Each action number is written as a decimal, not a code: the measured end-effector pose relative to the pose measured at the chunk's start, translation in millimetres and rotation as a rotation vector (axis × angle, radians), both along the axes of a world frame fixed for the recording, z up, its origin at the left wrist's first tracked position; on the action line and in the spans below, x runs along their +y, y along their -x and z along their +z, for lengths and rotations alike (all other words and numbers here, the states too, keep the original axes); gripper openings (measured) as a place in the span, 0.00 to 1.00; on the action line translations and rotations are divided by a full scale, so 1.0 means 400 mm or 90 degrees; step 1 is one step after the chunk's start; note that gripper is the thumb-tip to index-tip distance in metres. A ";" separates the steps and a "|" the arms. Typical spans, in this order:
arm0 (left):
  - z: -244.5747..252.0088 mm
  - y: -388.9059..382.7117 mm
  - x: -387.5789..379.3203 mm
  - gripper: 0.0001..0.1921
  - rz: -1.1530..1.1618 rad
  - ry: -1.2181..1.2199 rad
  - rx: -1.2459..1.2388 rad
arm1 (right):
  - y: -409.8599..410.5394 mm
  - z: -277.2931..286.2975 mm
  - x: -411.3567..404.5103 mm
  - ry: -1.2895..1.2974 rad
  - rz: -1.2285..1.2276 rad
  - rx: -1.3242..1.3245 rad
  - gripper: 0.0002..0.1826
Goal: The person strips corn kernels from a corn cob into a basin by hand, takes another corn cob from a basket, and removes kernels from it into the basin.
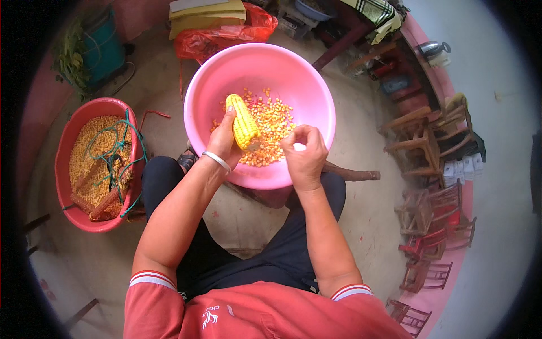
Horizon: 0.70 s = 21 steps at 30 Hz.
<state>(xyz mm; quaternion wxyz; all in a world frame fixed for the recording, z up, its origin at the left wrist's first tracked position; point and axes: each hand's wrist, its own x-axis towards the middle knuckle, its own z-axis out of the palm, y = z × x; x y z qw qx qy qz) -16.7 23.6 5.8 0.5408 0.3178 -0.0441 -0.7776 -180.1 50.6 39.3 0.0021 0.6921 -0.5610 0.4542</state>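
My left hand (223, 142) holds an ear of yellow corn (242, 120) over a pink plastic basin (259, 63), its thumb lying along the ear. The ear's end towards me shows a bare, broken-off face; most kernels I can see are still on it. Loose corn kernels (273, 116) cover part of the basin's bottom. To the right of the ear, apart from it, my right hand (307, 154) is above the basin's near right side. Its fingers are curled and the thumb meets the index finger in a loop; no object shows between them.
At left on the floor, a red tub (63, 178) contains kernels, bare cobs (103, 203) and green cord (137, 148). Beyond the basin lies a red plastic bag (203, 40). A wooden piece (355, 173) juts out at the basin's right. Wooden chairs (415, 144) line the right wall.
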 end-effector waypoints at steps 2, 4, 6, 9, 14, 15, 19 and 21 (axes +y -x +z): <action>0.012 0.000 0.003 0.21 -0.002 0.012 -0.004 | 0.032 -0.010 -0.015 -0.018 0.007 0.053 0.08; 0.006 -0.003 -0.005 0.21 0.013 0.054 -0.049 | 0.022 -0.017 -0.002 -0.180 0.038 -0.052 0.11; -0.008 -0.009 -0.013 0.19 0.034 0.141 -0.084 | -0.001 0.001 0.009 -0.390 0.072 -0.284 0.14; -0.025 -0.011 -0.012 0.19 0.063 0.207 -0.110 | -0.030 -0.004 0.025 -0.597 0.136 -0.524 0.23; -0.038 -0.007 -0.017 0.19 0.074 0.268 -0.266 | -0.020 -0.013 0.024 -0.628 0.181 -0.583 0.18; -0.039 -0.006 -0.018 0.19 0.075 0.267 -0.251 | -0.019 -0.014 0.025 -0.627 0.198 -0.593 0.17; -0.051 -0.007 -0.019 0.20 0.072 0.279 -0.275 | -0.023 -0.007 0.038 -0.602 0.190 -0.612 0.14; -0.055 -0.004 -0.019 0.20 0.076 0.274 -0.314 | -0.028 -0.007 0.042 -0.575 0.134 -0.623 0.12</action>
